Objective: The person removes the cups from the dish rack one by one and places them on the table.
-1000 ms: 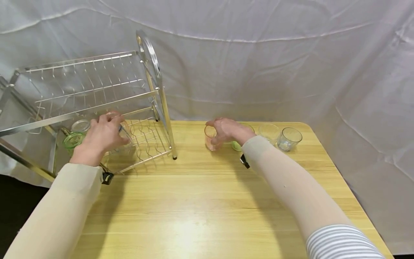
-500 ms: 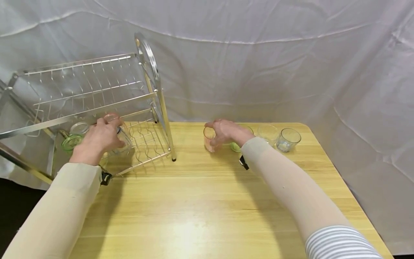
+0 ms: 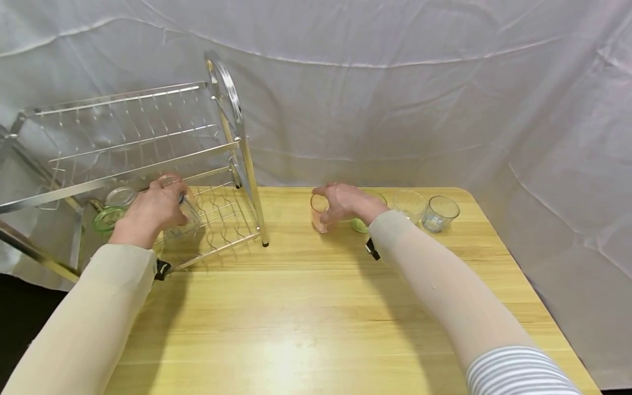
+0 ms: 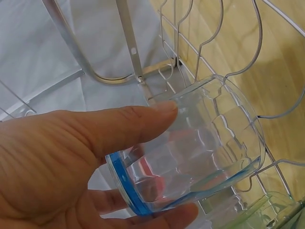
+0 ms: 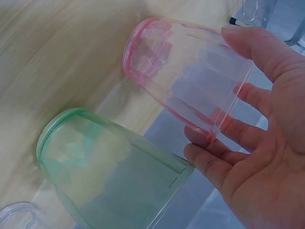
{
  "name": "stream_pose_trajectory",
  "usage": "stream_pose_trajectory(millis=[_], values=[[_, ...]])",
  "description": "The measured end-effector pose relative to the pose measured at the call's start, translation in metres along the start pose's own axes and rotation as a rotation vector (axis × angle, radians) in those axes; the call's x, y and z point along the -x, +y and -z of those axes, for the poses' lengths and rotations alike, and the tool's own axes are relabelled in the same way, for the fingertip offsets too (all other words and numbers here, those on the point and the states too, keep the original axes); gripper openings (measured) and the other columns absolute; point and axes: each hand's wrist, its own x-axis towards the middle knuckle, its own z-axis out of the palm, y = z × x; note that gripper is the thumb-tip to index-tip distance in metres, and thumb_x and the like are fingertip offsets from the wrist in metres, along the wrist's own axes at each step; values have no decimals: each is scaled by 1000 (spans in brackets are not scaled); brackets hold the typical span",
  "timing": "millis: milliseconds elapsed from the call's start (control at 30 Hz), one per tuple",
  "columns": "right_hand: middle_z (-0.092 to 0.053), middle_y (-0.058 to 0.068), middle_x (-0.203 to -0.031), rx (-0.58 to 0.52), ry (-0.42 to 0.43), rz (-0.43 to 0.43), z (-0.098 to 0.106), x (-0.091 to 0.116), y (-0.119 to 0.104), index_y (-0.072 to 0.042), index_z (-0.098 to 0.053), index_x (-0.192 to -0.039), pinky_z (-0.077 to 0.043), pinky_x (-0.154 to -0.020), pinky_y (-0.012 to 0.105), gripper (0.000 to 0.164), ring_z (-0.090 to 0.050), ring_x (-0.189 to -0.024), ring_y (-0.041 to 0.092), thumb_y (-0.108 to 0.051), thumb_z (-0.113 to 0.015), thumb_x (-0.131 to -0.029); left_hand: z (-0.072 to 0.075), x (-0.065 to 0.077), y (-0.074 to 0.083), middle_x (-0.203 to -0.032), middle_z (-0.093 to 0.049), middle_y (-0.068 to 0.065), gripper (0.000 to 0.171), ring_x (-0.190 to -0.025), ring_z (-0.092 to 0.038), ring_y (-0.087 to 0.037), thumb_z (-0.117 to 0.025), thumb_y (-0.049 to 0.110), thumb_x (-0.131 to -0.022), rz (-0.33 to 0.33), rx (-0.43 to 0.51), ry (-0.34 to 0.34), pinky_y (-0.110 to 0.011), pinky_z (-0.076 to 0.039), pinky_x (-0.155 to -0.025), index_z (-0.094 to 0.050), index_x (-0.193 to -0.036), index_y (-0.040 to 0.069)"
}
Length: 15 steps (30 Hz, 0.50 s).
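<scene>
My left hand (image 3: pixel 153 214) grips a clear glass with a blue-tinted base (image 4: pixel 186 157), thumb on one side and fingers on the other. The glass stands upside down among the wires of the lower shelf of a metal dish rack (image 3: pixel 217 222). My right hand (image 3: pixel 345 200) holds a pink glass (image 5: pixel 188 71) by its rim, thumb and fingers on opposite sides. This pink glass is upright on the wooden table, its base down. Close beside it stands a green glass (image 5: pixel 109 167), partly covered by my right hand in the head view.
Right of the green glass stand a clear glass (image 3: pixel 408 204) and a bluish glass (image 3: pixel 440 214). In the rack, a green glass (image 3: pixel 106 219), a clear glass (image 3: pixel 120 196) and a pink-tinted glass (image 3: pixel 170 179) surround my left hand. The rack's upper shelf (image 3: pixel 133 141) overhangs them.
My left hand and the clear, blue-based glass have shifted very slightly left and down in the rack. The right hand stays around the pink glass.
</scene>
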Motion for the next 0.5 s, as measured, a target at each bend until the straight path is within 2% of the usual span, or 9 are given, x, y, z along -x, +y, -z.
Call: stream_pose_trajectory(millis=[200,500], values=[[-28,17,-173,14,-3,3,0,0,2,-25,-32,-167,-39,-123,52,89,-33,-157,37,-31,-73,-87,1,-1,1,-167,-17,-32,69,-140,-28,-66,-83,12,-84,-15,-10,-31,-75,-47,-96,-51,-143,-4],[-29,18,-172,3,0,1,-1,0,2,-24,-32,-167,-39,-123,54,89,-33,-157,37,-29,-73,-87,2,-1,3,-166,-17,-31,69,-135,-35,-65,-86,13,-83,-3,-16,-36,-75,-49,-93,-53,-141,-2]])
